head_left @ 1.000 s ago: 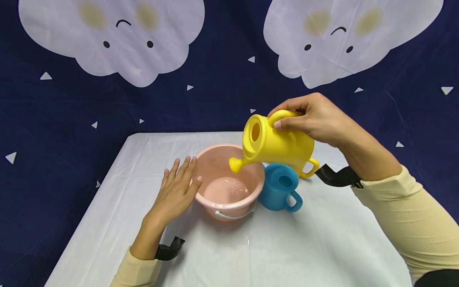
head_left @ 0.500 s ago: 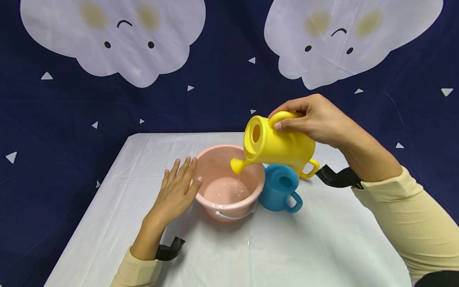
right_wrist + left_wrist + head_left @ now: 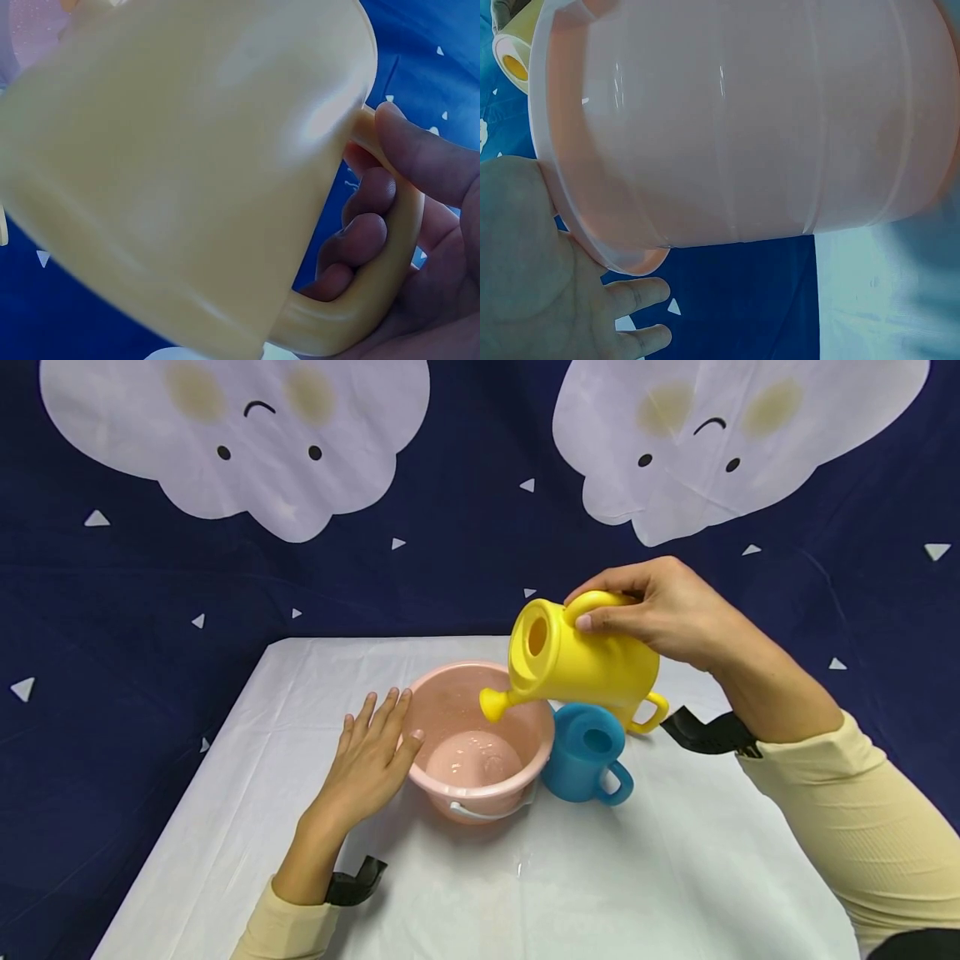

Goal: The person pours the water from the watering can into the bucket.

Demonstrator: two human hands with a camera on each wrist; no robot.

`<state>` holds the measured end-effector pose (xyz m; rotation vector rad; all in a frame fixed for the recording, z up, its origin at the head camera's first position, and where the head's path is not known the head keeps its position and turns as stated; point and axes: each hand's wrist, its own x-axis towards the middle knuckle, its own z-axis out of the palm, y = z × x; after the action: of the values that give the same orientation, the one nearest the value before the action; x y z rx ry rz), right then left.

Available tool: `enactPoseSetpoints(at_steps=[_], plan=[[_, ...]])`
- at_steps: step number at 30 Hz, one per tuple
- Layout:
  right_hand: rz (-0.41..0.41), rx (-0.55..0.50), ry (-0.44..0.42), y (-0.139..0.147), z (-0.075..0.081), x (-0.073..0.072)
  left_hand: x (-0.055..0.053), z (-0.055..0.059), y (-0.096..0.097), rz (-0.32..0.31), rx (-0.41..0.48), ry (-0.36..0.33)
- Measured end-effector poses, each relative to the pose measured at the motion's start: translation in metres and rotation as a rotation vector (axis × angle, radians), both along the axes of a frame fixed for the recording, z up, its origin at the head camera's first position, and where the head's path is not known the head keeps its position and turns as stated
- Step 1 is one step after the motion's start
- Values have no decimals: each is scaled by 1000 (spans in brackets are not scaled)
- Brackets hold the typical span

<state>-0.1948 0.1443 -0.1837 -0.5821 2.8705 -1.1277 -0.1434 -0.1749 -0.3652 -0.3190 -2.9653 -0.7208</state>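
Observation:
My right hand (image 3: 675, 610) grips the handle of a yellow watering can (image 3: 592, 664), its fingers curled through the loop in the right wrist view. The can is tilted, with its round sprinkler head (image 3: 493, 704) over a pink bucket (image 3: 480, 792). Ripples and glints show on water at the bucket's bottom; no falling stream can be made out. My left hand (image 3: 367, 764) rests against the bucket's left rim with fingers straight and spread. In the left wrist view, the palm (image 3: 525, 262) lies beside the rim.
A blue watering can (image 3: 581, 764) stands right of the bucket. Behind it a yellow handle (image 3: 654, 714) pokes out, its body mostly covered by the lifted can. A white cloth (image 3: 600, 885) covers the table; a dark blue cloud-patterned curtain (image 3: 480, 510) hangs behind.
Almost nothing moves: the yellow watering can shifts only slightly and stays tilted over the bucket. Ripples in the bucket vary a little. The left hand keeps its place.

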Motion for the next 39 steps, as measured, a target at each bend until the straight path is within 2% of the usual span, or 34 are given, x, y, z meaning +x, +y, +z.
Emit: enactPoseSetpoints(at_steps=[21,31,39], plan=[[-40,-141,-20,15,-9,4,1,0,0,-1,6,5],[-75,-136,5,20,-14,5,1,0,0,1,-1,8],[-80,-182,16,25,-17,8,1,1,1,1,-5,-2]])
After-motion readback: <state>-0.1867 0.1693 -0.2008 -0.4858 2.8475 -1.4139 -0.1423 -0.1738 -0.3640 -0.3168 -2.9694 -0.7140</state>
